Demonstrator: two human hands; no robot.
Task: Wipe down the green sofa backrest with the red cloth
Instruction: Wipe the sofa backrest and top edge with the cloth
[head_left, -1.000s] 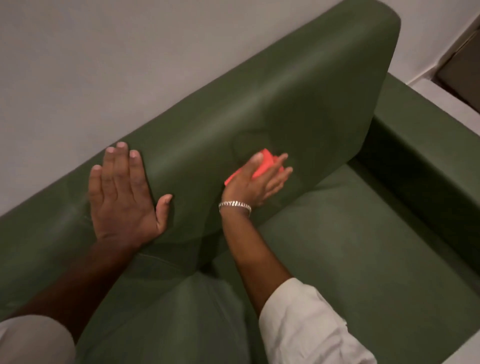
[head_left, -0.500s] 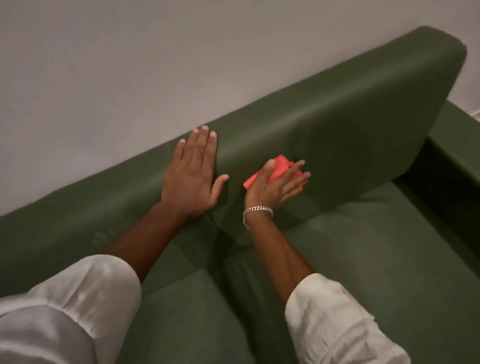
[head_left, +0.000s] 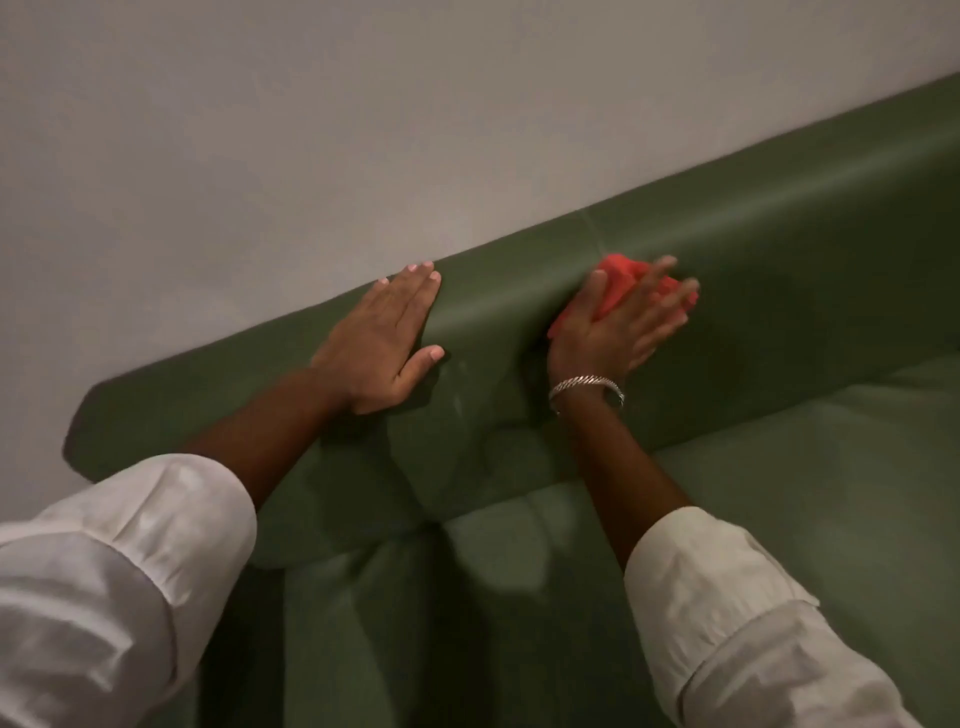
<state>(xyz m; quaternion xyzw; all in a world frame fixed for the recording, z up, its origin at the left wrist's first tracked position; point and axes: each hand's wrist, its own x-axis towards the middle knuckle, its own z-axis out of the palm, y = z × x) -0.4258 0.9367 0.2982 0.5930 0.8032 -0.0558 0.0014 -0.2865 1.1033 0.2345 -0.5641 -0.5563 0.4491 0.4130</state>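
Observation:
The green sofa backrest (head_left: 769, 249) runs diagonally from lower left to upper right along the wall. My right hand (head_left: 618, 332), with a silver bracelet on the wrist, presses the crumpled red cloth (head_left: 618, 283) flat against the backrest's front face; the fingers are blurred and cover most of the cloth. My left hand (head_left: 384, 343) lies flat and spread on the backrest's top edge, to the left of the cloth, holding nothing.
A plain pale wall (head_left: 363, 130) stands right behind the backrest. The green seat cushions (head_left: 810, 499) lie below, with a gap between two cushions near the centre. White rolled sleeves cover both forearms at the bottom.
The view has swung left, so the backrest's right end and armrest are out of frame. My right hand with the cloth has moved up the backrest; the left hand stays flat on the top edge.

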